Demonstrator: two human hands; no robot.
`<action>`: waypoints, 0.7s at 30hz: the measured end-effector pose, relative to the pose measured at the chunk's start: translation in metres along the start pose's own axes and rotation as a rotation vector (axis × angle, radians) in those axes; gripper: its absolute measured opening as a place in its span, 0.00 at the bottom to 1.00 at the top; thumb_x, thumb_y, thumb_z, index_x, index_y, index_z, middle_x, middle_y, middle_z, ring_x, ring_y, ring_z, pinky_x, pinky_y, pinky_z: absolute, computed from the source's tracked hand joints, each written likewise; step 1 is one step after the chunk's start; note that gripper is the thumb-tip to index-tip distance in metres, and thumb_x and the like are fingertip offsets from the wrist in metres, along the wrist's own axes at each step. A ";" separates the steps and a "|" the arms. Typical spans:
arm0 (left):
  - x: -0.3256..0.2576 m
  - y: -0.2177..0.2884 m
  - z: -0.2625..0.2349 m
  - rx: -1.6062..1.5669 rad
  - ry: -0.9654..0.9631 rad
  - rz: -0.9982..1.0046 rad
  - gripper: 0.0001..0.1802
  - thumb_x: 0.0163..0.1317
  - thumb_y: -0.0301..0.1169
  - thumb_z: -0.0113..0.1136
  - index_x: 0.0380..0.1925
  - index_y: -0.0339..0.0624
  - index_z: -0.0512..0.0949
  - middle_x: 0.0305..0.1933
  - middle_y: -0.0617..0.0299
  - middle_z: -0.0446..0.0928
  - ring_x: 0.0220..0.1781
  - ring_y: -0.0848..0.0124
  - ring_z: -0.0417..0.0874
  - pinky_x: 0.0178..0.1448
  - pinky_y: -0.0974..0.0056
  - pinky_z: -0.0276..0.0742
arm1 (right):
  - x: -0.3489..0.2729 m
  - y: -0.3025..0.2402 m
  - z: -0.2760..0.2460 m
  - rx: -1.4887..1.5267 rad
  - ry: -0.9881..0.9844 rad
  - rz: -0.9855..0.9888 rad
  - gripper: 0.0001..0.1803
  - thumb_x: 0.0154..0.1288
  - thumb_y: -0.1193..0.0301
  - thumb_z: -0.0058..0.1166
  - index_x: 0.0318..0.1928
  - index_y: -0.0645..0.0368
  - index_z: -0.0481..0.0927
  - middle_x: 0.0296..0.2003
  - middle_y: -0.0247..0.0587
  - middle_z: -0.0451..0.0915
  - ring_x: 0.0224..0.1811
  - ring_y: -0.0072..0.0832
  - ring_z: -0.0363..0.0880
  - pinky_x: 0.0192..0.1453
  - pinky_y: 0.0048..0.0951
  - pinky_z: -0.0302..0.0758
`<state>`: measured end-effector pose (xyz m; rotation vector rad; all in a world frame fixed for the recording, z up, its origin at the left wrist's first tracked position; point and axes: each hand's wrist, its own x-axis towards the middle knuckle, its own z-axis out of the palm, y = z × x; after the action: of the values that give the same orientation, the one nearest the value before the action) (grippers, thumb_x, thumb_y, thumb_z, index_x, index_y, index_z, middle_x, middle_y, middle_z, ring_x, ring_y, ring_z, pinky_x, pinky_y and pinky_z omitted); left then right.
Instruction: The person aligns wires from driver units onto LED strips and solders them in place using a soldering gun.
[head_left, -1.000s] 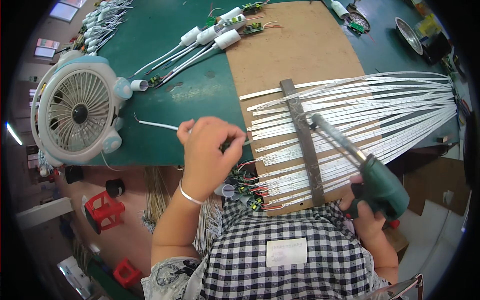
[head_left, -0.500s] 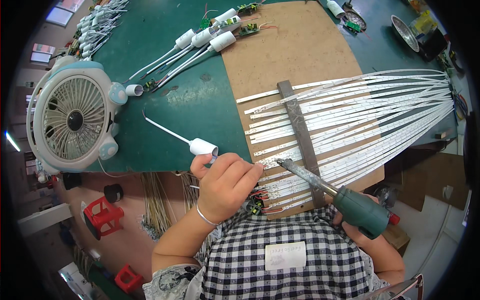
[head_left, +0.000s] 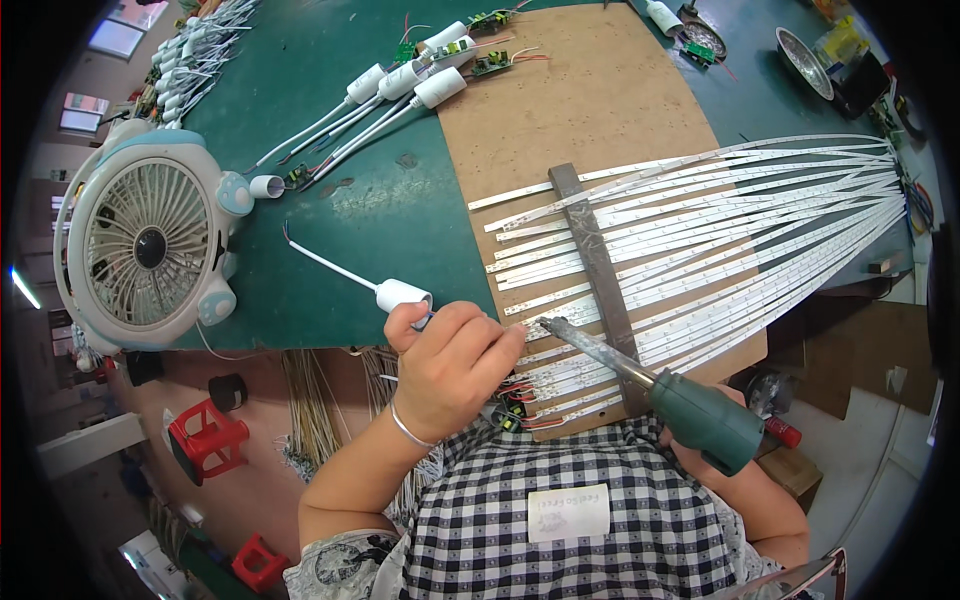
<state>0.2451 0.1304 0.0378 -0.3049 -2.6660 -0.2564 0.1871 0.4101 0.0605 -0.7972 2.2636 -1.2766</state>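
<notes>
My left hand [head_left: 450, 355] is closed, its fingertips pressed together at the near-left ends of the white LED strips [head_left: 690, 270]. Whatever sits in that pinch is hidden by the fingers. Right beside the hand lies a white cylindrical lamp housing [head_left: 400, 297] with a white cable running off to the upper left. In my right hand [head_left: 690, 450] is a soldering iron [head_left: 705, 420] with a green handle; the handle covers much of the hand. The iron's tip points left onto the strip ends, just right of my left fingertips.
A dark bar [head_left: 597, 280] lies across the strips on a brown board [head_left: 570, 90]. Several white housings with circuit boards [head_left: 490, 63] rest on the green table. A fan [head_left: 150, 245] stands at the left, a metal dish [head_left: 805, 62] at the far right.
The soldering iron has shifted a little left, its tip closer to my left fingertips. My left hand keeps its pinch in nearly the same place.
</notes>
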 end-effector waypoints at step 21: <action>0.000 -0.001 0.000 -0.015 0.006 -0.031 0.06 0.50 0.29 0.60 0.29 0.54 0.80 0.27 0.76 0.72 0.39 0.76 0.77 0.58 0.55 0.51 | 0.011 -0.008 -0.002 -0.117 -0.060 -0.148 0.04 0.48 0.78 0.56 0.27 0.60 0.77 0.21 0.39 0.76 0.22 0.37 0.76 0.27 0.33 0.73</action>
<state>0.2447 0.1295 0.0376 -0.2677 -2.6655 -0.2862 0.1797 0.4009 0.0672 -1.0478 2.2842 -1.1751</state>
